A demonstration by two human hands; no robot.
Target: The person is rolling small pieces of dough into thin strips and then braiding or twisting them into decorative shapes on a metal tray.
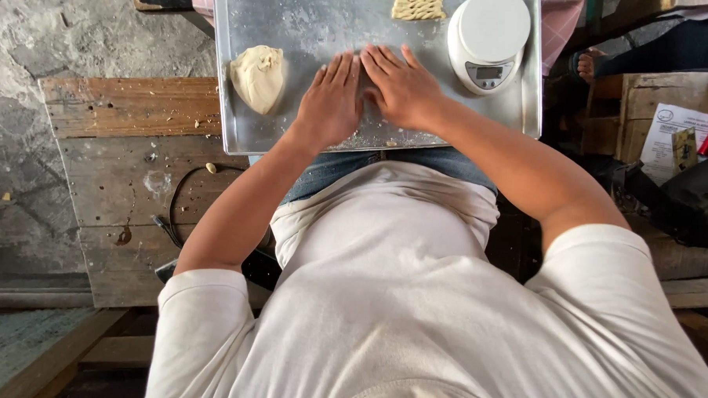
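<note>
— What are the hands doing on that metal tray [239,132]?

— Both lie flat on it, palms down, near the tray's front edge. The left hand [331,104] has its fingers straight and close together; the right hand [401,87] has its fingers straight too, a little fanned, and its fingertips lie just beside the left hand's. Neither one grips anything that I can see. If a piece of dough sits under the palms, it is hidden; I cannot tell.

— And the dough?

— A pale dough lump [259,76] rests on the tray's left side, near the left hand but not touching it. At the tray's far edge lie twisted dough strips [418,3], well apart from both hands.

— Anything else on the tray?

— A white kitchen scale [487,39] stands at its right far corner, just beside the right hand. The tray's surface is dusted with flour. Left of the tray there is a worn wooden board [130,105], with a thin black cable [175,208] curling on the planks nearer the person.
</note>
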